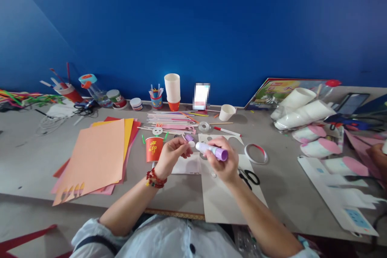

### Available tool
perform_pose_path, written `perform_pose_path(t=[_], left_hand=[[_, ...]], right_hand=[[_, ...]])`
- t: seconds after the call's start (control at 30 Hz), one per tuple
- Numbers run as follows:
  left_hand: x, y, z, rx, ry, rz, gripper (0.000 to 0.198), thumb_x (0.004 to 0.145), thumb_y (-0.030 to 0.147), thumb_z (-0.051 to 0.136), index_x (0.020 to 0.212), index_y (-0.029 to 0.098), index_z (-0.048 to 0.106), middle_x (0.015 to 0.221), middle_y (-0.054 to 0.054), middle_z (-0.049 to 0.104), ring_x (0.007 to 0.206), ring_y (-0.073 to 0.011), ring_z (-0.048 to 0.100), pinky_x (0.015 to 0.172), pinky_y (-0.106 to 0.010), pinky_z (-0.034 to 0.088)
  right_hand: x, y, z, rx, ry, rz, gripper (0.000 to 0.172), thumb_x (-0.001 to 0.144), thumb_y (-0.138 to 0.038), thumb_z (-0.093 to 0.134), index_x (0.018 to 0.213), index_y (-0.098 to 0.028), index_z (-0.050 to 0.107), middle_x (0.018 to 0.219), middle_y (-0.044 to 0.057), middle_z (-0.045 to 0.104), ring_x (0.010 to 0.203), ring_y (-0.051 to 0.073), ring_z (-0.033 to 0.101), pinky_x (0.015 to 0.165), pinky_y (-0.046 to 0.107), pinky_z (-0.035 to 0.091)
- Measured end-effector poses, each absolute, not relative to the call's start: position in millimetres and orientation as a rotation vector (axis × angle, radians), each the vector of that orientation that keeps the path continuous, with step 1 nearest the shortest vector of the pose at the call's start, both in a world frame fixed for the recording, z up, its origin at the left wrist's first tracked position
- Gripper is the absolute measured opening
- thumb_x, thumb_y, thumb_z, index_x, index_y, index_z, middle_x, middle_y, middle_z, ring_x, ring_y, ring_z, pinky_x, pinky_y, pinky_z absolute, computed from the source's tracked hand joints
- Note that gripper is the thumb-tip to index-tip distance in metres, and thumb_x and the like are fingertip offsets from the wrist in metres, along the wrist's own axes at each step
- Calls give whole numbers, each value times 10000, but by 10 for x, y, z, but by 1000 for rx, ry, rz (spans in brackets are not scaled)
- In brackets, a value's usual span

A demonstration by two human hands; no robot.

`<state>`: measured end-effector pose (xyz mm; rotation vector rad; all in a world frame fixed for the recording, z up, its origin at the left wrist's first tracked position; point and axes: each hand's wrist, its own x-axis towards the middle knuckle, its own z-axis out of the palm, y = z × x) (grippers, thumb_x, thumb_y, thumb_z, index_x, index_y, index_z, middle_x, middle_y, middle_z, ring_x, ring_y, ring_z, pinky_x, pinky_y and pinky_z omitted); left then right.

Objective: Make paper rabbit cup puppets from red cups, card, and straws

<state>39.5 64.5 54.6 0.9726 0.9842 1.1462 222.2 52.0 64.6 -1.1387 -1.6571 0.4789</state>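
Note:
Between the fingertips of my left hand [174,151] is a small white paper disc [191,144]. My right hand [223,157] is wrapped round a purple glue stick [213,151], its white tip pointing left, close to the disc. A purple cap [189,138] shows just behind the left fingertips; whether that hand touches it I cannot tell. Left of this hand stands a red paper cup [153,150] with gold characters, green side pieces and a round white face [157,131] on top. Black-handled scissors [252,177] lie on white card [222,199] under my right hand, partly hidden.
Coloured paper sheets [96,149] lie to the left. Paper sticks [166,119], a tape roll [204,126], a red marker [227,131] and a white cup [227,112] are beyond my hands. A white ring [256,153] and a power strip [335,197] lie right. Another person's hand [379,155] shows at the right edge.

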Motion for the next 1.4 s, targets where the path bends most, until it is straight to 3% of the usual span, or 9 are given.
perform_pose_path(t=[0.17,0.5,1.07,1.4], left_hand=[[412,654,533,1090,1106,1175,242,776,372,714,727,153,623,586,-10,656,527,-98,558,536,-217,457],[420,633,451,1240,1213,1220,168,817,316,666,773,157,634,626,-13,669,561,-116,608,548,-215,479],[400,630,407,1360,1262,1210,122,835,258,632,767,159,651,645,-15,685,572,-117,617,557,-202,477],[395,626,395,1444,1288,1232,80,826,192,615,760,168,653,651,4,685,582,-107,626,560,-183,474]], right_hand=[[2129,555,647,-951,-1759,317,120,830,-237,601,944,-268,579,819,54,650,723,228,615,664,372,513],[2108,564,563,-1045,-1762,342,100,811,-271,600,909,-264,580,786,62,644,717,235,626,665,389,538],[2102,639,449,-792,-1835,141,261,789,-147,653,1028,-221,578,822,52,619,711,191,609,620,322,548],[2090,646,435,-788,-1872,110,275,799,-149,646,1053,-222,570,827,53,619,741,194,622,643,322,564]])
